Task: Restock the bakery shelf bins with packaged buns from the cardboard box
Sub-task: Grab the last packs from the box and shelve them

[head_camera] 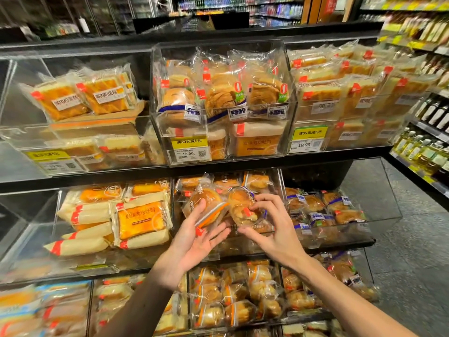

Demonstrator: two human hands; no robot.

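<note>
With left hand [196, 235] low in front, cradles orange-striped bun pack [206, 206] on flat fingers, thumb pinning it; with right hand [271, 227], pinches second bun pack [243, 211] by curled fingertips. Holds both just over middle acrylic bin [245, 248], likely to seat them face-out. Stands before tiered, price-tagged bakery shelves [73, 178] in dim supermarket, oil bottles [422, 152] racked at right; shows no cardboard box.

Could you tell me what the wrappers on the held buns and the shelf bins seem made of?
Wrappers: thin clear plastic film, glossy, crinkled, buns showing through. Bins: stiff clear plastic, likely acrylic, with see-through walls and bright edges.
</note>
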